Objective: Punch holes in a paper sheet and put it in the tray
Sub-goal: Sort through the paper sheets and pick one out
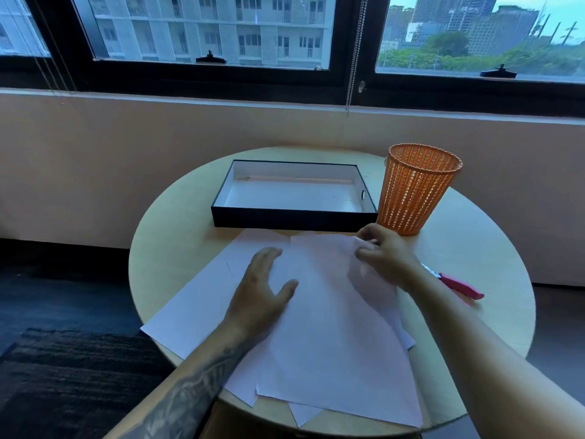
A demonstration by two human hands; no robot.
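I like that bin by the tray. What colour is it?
The bin is orange, with a see-through mesh pattern. The head view shows it best.

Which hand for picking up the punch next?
Probably right: the punch lies by the right hand, which pinches the top sheet corner and must release it. The left hand lies flat on the papers, farther off.
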